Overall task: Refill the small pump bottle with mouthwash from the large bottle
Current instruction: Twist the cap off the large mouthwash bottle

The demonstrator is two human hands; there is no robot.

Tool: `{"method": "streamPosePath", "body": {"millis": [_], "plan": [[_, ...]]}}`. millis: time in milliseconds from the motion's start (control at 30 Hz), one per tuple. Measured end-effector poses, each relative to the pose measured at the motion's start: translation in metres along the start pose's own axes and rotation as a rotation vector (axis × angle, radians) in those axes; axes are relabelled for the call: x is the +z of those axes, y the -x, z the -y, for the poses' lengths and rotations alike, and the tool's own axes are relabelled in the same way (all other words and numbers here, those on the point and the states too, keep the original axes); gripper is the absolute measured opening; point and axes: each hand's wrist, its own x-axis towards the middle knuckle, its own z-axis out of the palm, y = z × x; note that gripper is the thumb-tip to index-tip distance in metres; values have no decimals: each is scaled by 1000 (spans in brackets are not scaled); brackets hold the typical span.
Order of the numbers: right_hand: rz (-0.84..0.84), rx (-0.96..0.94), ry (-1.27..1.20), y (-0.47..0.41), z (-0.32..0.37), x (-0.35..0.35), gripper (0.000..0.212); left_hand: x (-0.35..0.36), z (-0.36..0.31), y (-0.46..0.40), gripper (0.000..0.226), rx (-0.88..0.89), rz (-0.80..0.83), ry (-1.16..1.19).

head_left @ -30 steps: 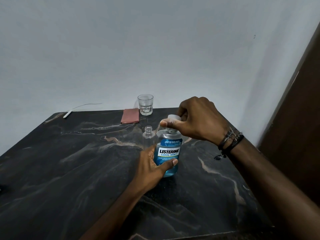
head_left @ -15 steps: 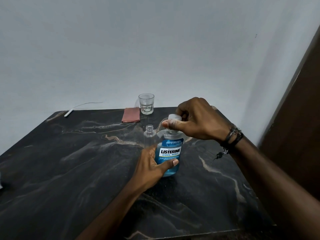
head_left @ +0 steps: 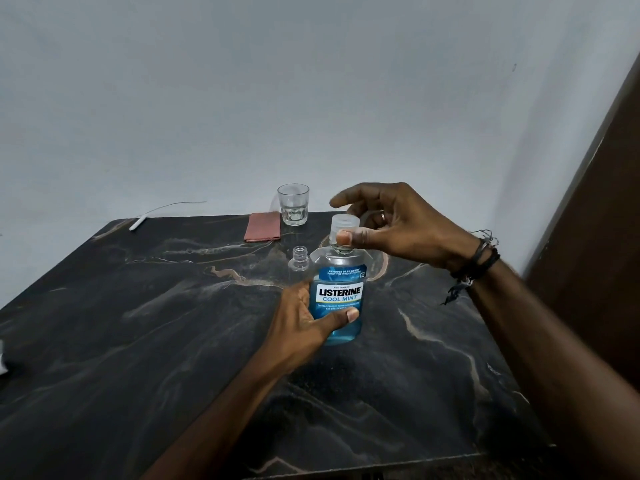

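The large bottle (head_left: 341, 289), clear with blue mouthwash and a blue label, stands upright on the dark marble table (head_left: 138, 323). My left hand (head_left: 304, 318) grips its lower body, thumb across the front. My right hand (head_left: 391, 223) pinches the bottle's clear cap (head_left: 344, 225) between thumb and fingers, with the index finger stretched out above it. The cap sits on the neck. Just behind and left of the large bottle stands the small clear bottle (head_left: 299, 263), its neck uncapped and no pump on it.
A glass tumbler (head_left: 293, 204) stands at the table's far edge, a folded reddish cloth (head_left: 262, 226) beside it. A white cable (head_left: 138, 223) lies at the far left corner. A white wall runs behind, a brown panel (head_left: 602, 220) on the right.
My right hand has loosened from a closed fist over the cap to a thumb-and-finger pinch, index finger now extended. The bottle and left hand stay put.
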Motion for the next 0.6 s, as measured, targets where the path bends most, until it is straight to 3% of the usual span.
{"method": "streamPosePath", "body": {"millis": [100, 267, 600], "plan": [[26, -4, -165, 0, -2, -1, 37, 3, 1, 1, 36, -7, -4, -12], [56, 38, -352, 1, -9, 4, 42, 7, 5, 3, 42, -46, 1, -16], [-337, 91, -161, 1, -3, 26, 50, 11, 4, 1, 43, -18, -42, 17]]}}
